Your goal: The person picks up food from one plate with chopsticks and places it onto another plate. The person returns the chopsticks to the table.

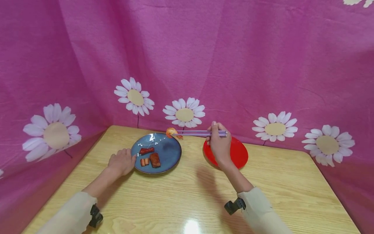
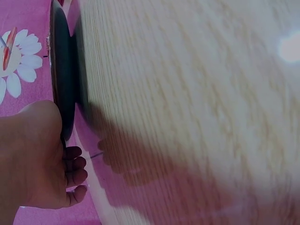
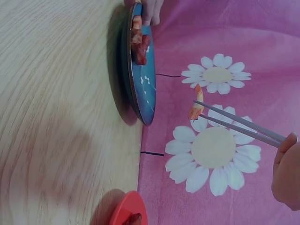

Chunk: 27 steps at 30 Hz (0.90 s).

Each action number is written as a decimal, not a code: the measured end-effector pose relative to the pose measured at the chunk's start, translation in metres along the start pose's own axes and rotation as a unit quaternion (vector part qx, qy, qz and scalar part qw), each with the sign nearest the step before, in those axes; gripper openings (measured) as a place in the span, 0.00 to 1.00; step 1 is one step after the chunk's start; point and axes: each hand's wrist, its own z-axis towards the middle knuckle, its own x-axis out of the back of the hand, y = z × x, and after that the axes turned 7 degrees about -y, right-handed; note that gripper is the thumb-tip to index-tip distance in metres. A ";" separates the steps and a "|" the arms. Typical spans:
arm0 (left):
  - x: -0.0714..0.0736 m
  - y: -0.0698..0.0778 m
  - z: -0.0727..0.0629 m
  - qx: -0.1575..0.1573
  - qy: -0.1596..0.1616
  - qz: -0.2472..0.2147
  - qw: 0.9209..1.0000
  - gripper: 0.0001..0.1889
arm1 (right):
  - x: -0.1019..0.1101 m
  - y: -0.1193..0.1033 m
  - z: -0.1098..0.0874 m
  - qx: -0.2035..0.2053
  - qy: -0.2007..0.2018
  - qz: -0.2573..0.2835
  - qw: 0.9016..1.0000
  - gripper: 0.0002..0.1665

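Note:
In the head view my left hand [image 1: 122,161] holds the left rim of a blue plate [image 1: 169,159], its thumb at the edge. The left wrist view shows curled fingertips [image 2: 76,177] beside the rim. My right hand [image 1: 219,143] grips purple chopsticks [image 1: 198,133] pointing left. A cooked shrimp [image 1: 171,131] is pinched at their tips, raised above the plate's far edge. On the blue plate lie a dark red piece of food [image 1: 146,150], a brown chunk of meat [image 1: 155,160] and a pale-striped piece [image 1: 144,162].
Beneath my right hand stands a red plate [image 1: 239,154]; a brown bit of food [image 3: 135,219] on it shows in the right wrist view. Both plates rest on a wooden table [image 1: 175,198]. A pink flowered cloth [image 1: 187,65] hangs around the table's back and sides.

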 end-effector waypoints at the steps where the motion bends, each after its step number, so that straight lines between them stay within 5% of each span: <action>1: 0.000 0.000 0.000 -0.001 0.001 0.000 1.000 0.21 | 0.002 0.000 0.000 -0.005 0.002 0.004 1.000 0.20; 6: 0.000 0.000 0.000 -0.003 0.005 -0.001 1.000 0.21 | 0.012 0.002 -0.001 -0.020 0.008 0.035 0.999 0.21; 27: -0.002 -0.001 -0.001 -0.004 0.014 -0.023 1.000 0.20 | 0.063 0.017 0.012 0.014 0.059 -0.001 0.998 0.21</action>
